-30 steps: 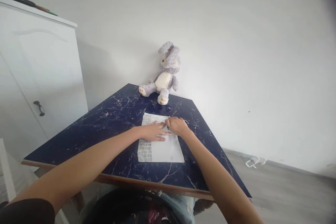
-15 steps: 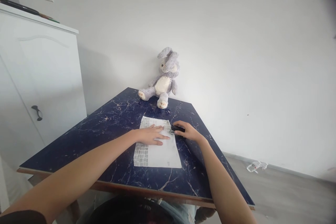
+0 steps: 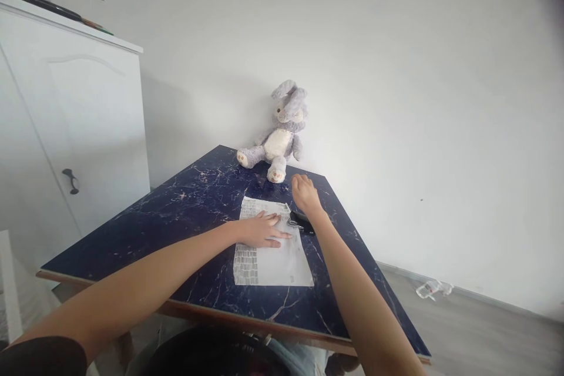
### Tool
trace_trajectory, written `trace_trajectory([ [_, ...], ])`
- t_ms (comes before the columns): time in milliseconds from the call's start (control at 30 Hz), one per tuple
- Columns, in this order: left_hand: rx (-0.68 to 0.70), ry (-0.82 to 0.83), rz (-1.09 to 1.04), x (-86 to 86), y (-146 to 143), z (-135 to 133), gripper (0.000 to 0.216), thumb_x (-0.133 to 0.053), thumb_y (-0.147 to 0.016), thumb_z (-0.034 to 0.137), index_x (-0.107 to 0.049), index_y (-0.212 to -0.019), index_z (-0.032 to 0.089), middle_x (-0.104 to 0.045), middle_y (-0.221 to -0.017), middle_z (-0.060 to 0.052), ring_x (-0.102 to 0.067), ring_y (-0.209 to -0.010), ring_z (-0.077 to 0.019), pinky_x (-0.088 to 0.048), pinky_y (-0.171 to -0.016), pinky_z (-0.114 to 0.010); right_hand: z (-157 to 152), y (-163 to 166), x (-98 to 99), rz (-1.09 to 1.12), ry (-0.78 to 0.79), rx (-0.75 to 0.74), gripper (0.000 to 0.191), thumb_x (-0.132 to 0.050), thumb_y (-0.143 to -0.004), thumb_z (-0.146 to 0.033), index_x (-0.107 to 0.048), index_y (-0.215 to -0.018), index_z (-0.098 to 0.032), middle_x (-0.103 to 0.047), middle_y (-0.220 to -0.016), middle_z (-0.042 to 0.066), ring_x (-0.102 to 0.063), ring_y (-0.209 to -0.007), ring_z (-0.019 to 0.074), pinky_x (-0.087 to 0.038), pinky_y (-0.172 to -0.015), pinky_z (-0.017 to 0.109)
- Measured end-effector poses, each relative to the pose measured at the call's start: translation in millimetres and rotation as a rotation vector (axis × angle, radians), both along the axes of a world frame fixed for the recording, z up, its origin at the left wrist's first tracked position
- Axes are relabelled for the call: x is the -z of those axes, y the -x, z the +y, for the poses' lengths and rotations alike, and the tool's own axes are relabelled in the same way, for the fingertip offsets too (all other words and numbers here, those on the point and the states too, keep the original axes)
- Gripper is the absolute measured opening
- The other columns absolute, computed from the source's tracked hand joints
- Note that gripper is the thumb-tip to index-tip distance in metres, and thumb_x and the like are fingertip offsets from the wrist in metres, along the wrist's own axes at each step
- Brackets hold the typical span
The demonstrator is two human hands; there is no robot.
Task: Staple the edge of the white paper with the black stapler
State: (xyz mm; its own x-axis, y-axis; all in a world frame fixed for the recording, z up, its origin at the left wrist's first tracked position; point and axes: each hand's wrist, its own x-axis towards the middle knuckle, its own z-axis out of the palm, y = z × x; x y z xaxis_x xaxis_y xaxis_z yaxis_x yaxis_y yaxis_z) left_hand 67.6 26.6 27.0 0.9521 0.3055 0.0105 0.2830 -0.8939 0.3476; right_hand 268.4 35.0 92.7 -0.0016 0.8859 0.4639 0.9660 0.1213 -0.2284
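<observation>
My left hand point(image 3: 262, 229) lies flat, fingers spread, on a white sheet of paper point(image 3: 277, 258) on the dark blue marbled table point(image 3: 189, 205). A small black stapler-like object point(image 3: 300, 223) rests at the paper's right edge, under my right forearm. My right hand point(image 3: 305, 194) hovers beyond it, above the table, between the paper and the grey plush rabbit point(image 3: 278, 132). Its fingers are loosely curled and seem to hold nothing. The rabbit sits against the wall at the table's far edge.
A white cabinet point(image 3: 66, 129) with a dark handle stands at the left, with flat things on top. A crumpled clear plastic bottle point(image 3: 434, 289) lies on the grey floor by the right wall. The table's near edge is just above my lap.
My right hand let go of the black object beside the paper and moved forward toward the plush rabbit. My left hand stayed flat on the paper.
</observation>
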Motion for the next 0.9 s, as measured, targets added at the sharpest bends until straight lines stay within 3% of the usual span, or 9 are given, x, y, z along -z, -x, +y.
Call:
trace_trajectory([
  [100, 0.003, 0.007, -0.006, 1.0, 0.0, 1.1, 0.060, -0.034, -0.100, 0.065, -0.041, -0.153, 0.040, -0.017, -0.169, -0.008, -0.011, -0.155, -0.0390, -0.006, -0.118, -0.067, 6.5, 20.8, 29.6, -0.124, 0.193, 0.093, 0.037, -0.027, -0.105, -0.032, -0.060, -0.113, -0.018, -0.061, -0.119, 0.019, -0.053, -0.116, 0.0345, -0.041, -0.095, 0.054],
  [233, 0.012, 0.001, -0.032, 1.0, -0.2, 1.4, 0.059, -0.037, -0.099, 0.065, -0.046, -0.151, 0.039, -0.022, -0.168, -0.007, -0.013, -0.154, -0.0367, -0.007, -0.120, -0.063, 6.3, 38.6, 59.2, -0.150, 0.151, 0.068, 0.033, -0.032, -0.104, -0.030, -0.060, -0.114, -0.015, -0.059, -0.124, 0.022, -0.049, -0.123, 0.0359, -0.036, -0.101, 0.056],
  [333, 0.007, 0.018, -0.032, 0.4, 0.4, 1.5, 0.058, -0.037, -0.099, 0.064, -0.044, -0.151, 0.040, -0.018, -0.169, -0.006, -0.010, -0.155, -0.0372, -0.005, -0.119, -0.065, 9.6, 32.1, 53.1, -0.121, 0.166, 0.017, 0.031, -0.034, -0.103, -0.029, -0.062, -0.108, -0.016, -0.065, -0.113, 0.018, -0.057, -0.111, 0.0313, -0.042, -0.095, 0.047],
  [433, 0.004, 0.033, -0.008, 0.9, 1.8, 3.0, 0.057, -0.037, -0.099, 0.064, -0.041, -0.152, 0.042, -0.015, -0.169, -0.005, -0.009, -0.155, -0.0380, -0.003, -0.119, -0.066, 9.7, 10.8, 29.7, -0.094, 0.144, -0.018, 0.041, -0.024, -0.106, -0.030, -0.063, -0.107, -0.018, -0.068, -0.102, 0.011, -0.062, -0.095, 0.0229, -0.045, -0.087, 0.034],
  [500, 0.004, 0.038, -0.004, 1.8, 2.7, 5.0, 0.058, -0.036, -0.099, 0.065, -0.041, -0.152, 0.042, -0.014, -0.169, -0.005, -0.008, -0.155, -0.0376, -0.003, -0.119, -0.066, 3.5, -9.3, 15.4, -0.041, 0.157, -0.130, 0.046, -0.022, -0.106, -0.037, -0.065, -0.107, -0.019, -0.070, -0.100, 0.008, -0.063, -0.091, 0.0202, -0.046, -0.084, 0.031],
  [567, 0.001, 0.049, -0.010, 2.5, 3.7, 7.2, 0.059, -0.038, -0.098, 0.066, -0.042, -0.152, 0.042, -0.016, -0.169, -0.004, -0.008, -0.155, -0.0367, -0.003, -0.120, -0.064, -6.8, -31.8, 9.3, 0.034, 0.265, -0.389, 0.039, -0.039, -0.102, -0.049, -0.067, -0.106, -0.022, -0.071, -0.102, 0.005, -0.063, -0.093, 0.0206, -0.048, -0.085, 0.030],
  [633, -0.002, 0.070, -0.010, 2.3, 4.7, 8.8, 0.059, -0.040, -0.097, 0.067, -0.043, -0.151, 0.042, -0.017, -0.169, -0.003, -0.008, -0.155, -0.0359, -0.003, -0.121, -0.063, -17.2, -53.3, 13.0, 0.058, 0.372, -0.553, 0.035, -0.064, -0.088, -0.053, -0.070, -0.104, -0.023, -0.072, -0.104, 0.004, -0.064, -0.093, 0.0229, -0.050, -0.085, 0.032],
  [733, 0.000, 0.091, 0.003, -0.2, 6.6, 9.4, 0.059, -0.040, -0.097, 0.067, -0.043, -0.151, 0.044, -0.016, -0.169, 0.000, -0.008, -0.155, -0.0357, -0.004, -0.121, -0.062, -24.5, -79.3, 27.5, 0.038, 0.418, -0.527, 0.037, -0.079, -0.073, -0.048, -0.071, -0.100, -0.023, -0.074, -0.099, 0.004, -0.066, -0.087, 0.0259, -0.051, -0.080, 0.035],
  [900, 0.016, 0.082, 0.013, -6.8, 10.0, 7.1, 0.057, -0.039, -0.097, 0.067, -0.044, -0.150, 0.045, -0.014, -0.169, 0.001, -0.007, -0.156, -0.0356, -0.005, -0.121, -0.061, -19.4, -102.8, 38.9, 0.086, 0.335, -0.350, 0.031, -0.084, -0.066, -0.041, -0.072, -0.089, -0.023, -0.074, -0.088, 0.006, -0.066, -0.075, 0.0253, -0.051, -0.067, 0.033],
])
